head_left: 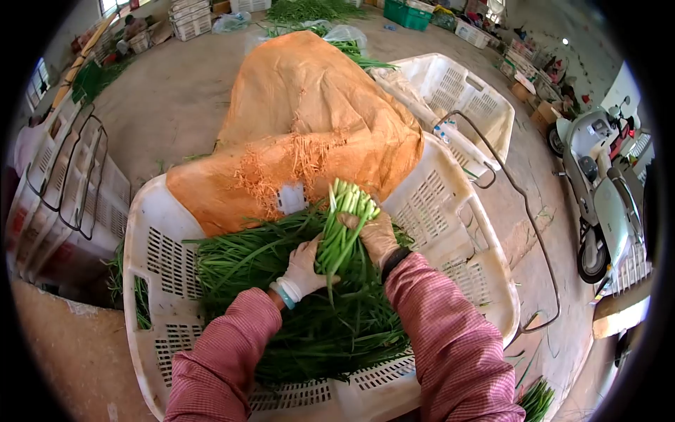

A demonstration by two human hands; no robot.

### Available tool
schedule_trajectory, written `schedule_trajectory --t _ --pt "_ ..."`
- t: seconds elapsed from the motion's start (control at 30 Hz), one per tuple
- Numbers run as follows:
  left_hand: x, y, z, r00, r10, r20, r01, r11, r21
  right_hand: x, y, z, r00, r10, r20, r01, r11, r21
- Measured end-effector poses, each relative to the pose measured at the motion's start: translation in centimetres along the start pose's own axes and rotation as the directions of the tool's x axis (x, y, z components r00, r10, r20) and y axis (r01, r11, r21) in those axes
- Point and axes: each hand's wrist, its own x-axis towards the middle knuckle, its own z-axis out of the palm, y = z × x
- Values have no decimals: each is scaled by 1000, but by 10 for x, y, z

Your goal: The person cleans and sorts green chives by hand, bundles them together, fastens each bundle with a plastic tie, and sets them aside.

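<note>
A bunch of green chives (341, 235) with pale cut ends is held upright, slightly tilted, above a white plastic crate (492, 281). My right hand (375, 238), in a thin pale glove, wraps around its upper part from the right. Lower down, my left hand (305, 271), gloved in white, is closed on the bunch from the left. Loose chives (302, 352) fill the crate beneath both hands. Over the crate's far side lies an orange cloth sack (309, 91), with a heap of thin orange strips (295, 165) on it.
Another white crate (485, 105) stands behind on the right, near a long bent metal rod (538, 232). Stacked crates (70, 183) are at the left. A scooter (598, 190) is parked at the right. More greens (313, 10) lie on the far floor.
</note>
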Motion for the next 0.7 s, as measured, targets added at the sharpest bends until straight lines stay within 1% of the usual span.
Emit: schedule_trajectory --t 0.07,0.1,0.13,0.17,0.2,0.27,0.3,0.33,0.37,0.4,0.43,0.47,0.5,0.53,0.57,0.6,0.63,0.67,0.7 --pt "1 1 -25 991 6 135 -4 1000 -16 -5 1 -9 997 33 77 -35 999 30" --pt "5 6 -41 995 93 37 -91 995 -48 -15 -7 -7 992 -2 126 -2 1000 29" --pt "6 19 -62 999 43 -7 -42 994 104 -19 -10 -7 991 -7 135 9 1000 -16" --pt "8 28 -70 983 137 -123 -114 978 174 -22 -12 -5 986 10 169 -7 1000 -19" --pt "10 35 -72 945 236 -228 -177 951 254 -24 -14 -2 979 25 204 -21 1000 -21" --pt "19 39 -61 883 421 -206 -422 905 42 -28 -14 10 930 -47 365 73 996 -58" --pt "18 40 -53 918 361 -165 -391 894 -219 -23 -2 11 895 -82 438 79 997 25" --pt "16 39 -48 918 363 -160 -392 892 -224 -28 1 19 910 -51 411 23 997 73" --pt "12 37 -42 963 246 -108 -268 851 -451 -34 4 28 923 -20 384 -30 992 124" --pt "9 31 -34 990 141 -24 -123 752 -648 -40 15 36 956 -90 279 60 992 115" --pt "5 19 -21 992 126 -29 -115 757 -643 -47 26 45 973 -159 169 146 986 86" --pt "2 8 -9 993 112 -34 -108 763 -638 -45 53 46 910 -403 101 405 914 -6" --pt "-2 -3 4 994 98 -38 -100 768 -633 -54 42 59 938 -347 16 347 937 -33" --pt "-12 20 -11 997 71 -24 -67 686 -725 -64 31 72 955 -288 -69 285 957 -50" --pt "-23 44 -27 999 45 -10 -34 592 -805 -64 32 71 981 -175 -80 190 944 271" --pt "-28 51 -39 975 167 -145 -219 824 -522 -59 32 70 997 -71 -44 83 823 563" --pt "-37 66 -55 921 318 -226 -356 922 -151 -63 17 77 990 -131 -57 142 841 523" --pt "-44 83 -71 918 328 -221 -350 934 -67 -75 1 77 968 -243 -66 252 933 258" --pt "-44 87 -83 874 417 -248 -440 897 -44 -89 -25 83 933 -353 -74 349 935 -63"
